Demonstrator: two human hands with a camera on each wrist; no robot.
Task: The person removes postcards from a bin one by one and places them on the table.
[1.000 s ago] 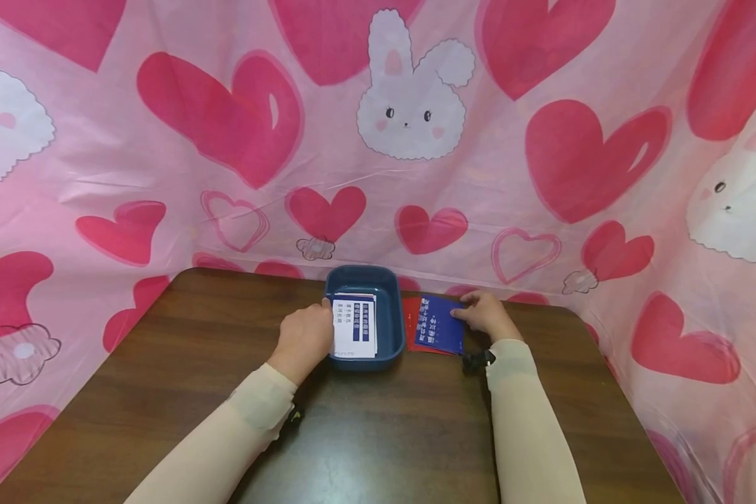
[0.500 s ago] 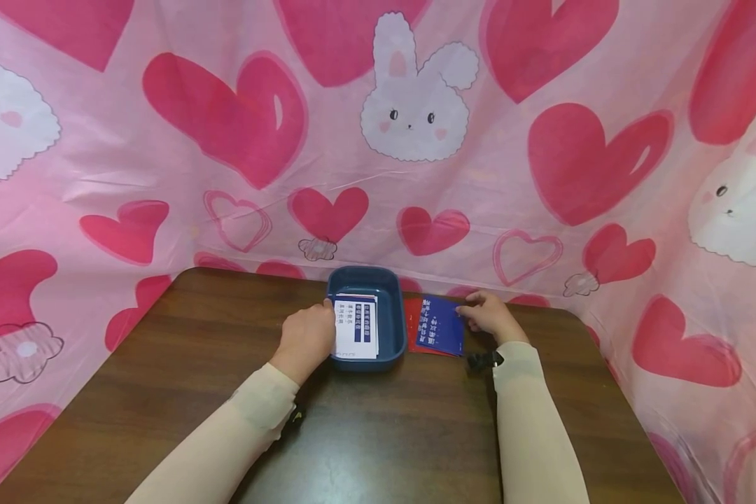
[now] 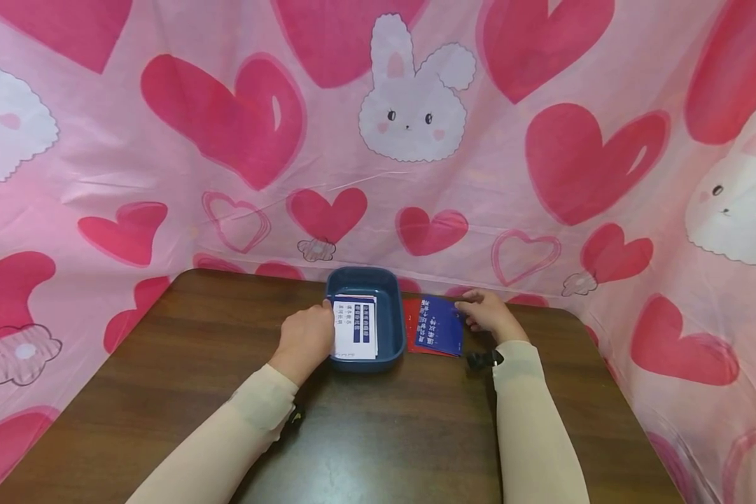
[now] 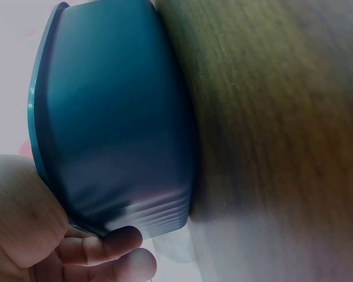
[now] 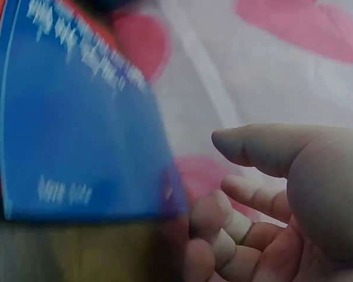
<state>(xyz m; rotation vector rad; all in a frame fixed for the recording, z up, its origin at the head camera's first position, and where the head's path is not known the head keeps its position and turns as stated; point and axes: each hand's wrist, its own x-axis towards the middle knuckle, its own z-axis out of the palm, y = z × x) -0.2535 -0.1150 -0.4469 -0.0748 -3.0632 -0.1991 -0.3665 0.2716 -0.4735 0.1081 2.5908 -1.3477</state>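
My left hand (image 3: 304, 340) grips the left rim of a dark blue plastic bin (image 3: 389, 343). In the left wrist view its curled fingers (image 4: 100, 249) lie at the bin's outer wall (image 4: 115, 106). White printed cards (image 3: 355, 332) lie inside the bin. Just right of the bin is a blue card (image 3: 441, 327) with white lettering, partly over red cards (image 3: 411, 329). My right hand (image 3: 490, 315) is at the blue card's right edge. In the right wrist view the thumb (image 5: 253, 144) stands apart from the blue card (image 5: 88, 129), and the fingertips are close to its edge.
Both the bin and the cards are near the back edge of a brown wooden table (image 3: 378, 434). Behind it hangs a pink curtain (image 3: 340, 161) with hearts and rabbits. A small black device (image 3: 484, 360) is strapped at the right wrist.
My right hand has shifted slightly right, its thumb drawing back from the blue card's face to the edge. The left hand keeps its hold on the bin, which stays in place.
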